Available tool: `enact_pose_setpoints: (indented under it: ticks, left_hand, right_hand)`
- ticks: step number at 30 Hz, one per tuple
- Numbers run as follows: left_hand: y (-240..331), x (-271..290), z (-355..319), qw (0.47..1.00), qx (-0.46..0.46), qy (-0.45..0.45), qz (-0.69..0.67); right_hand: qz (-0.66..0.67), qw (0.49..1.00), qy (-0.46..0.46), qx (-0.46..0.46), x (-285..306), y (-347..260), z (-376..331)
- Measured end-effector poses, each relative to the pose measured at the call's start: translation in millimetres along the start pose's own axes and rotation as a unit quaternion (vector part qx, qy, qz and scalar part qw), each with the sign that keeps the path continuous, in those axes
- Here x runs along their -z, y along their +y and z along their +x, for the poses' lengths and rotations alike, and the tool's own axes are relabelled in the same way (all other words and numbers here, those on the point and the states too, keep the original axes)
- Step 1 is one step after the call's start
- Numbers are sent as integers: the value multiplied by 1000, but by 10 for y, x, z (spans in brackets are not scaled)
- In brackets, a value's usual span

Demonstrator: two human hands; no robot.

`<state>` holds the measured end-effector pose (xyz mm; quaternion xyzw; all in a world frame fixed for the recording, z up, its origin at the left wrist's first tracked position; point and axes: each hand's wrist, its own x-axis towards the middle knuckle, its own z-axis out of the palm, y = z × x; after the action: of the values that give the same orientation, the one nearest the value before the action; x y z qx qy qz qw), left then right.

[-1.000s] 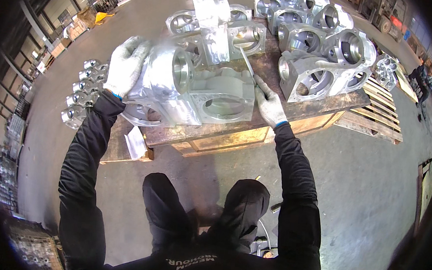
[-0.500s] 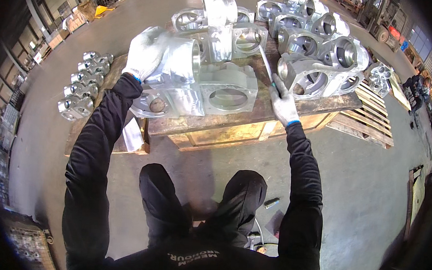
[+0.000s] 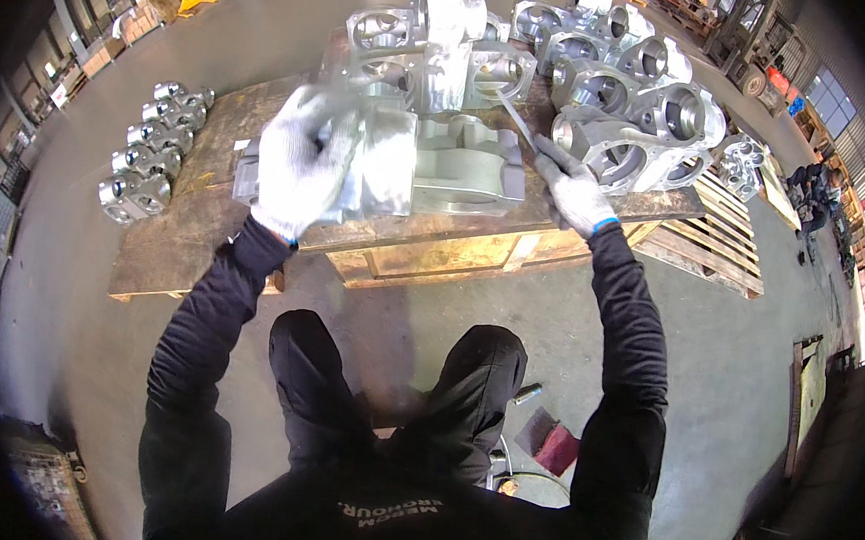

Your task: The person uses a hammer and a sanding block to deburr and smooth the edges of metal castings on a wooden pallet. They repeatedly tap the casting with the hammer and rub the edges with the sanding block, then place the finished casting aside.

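My left hand, in a white glove, is closed at the left end of a shiny machined metal casting on the wooden workbench. Motion blurs its fingers, and the hand hides part of the casting. Right beside it stands another metal casting with a round opening low in its front. My gloved right hand is wrapped round the near end of a thin, flat metal file. The file's tip points up and left, over the gap between the castings.
More hollow castings crowd the bench's back and right. Smaller metal parts line its left side. A slatted pallet lies at the right. On the floor are a red cloth and a hose. A forklift stands far right.
The casting at my left hand has turned, so its round end opening no longer shows and a smooth face does. My left hand has come lower and nearer. The file has shifted slightly left.
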<state>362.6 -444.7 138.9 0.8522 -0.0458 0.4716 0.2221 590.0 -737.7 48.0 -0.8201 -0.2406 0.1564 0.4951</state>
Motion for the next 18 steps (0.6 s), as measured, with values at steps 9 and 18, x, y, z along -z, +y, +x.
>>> enact_pose_setpoints:
  ticks: [9,18]
  left_hand:
    - [386,105,-810,999,-6,23,31]
    - [395,118,-1191,996,-87,3,-5]
  right_hand:
    - [94,987,-45,-124,17,-357,-312]
    - [-13,996,-12,-84,-287,-745,-458]
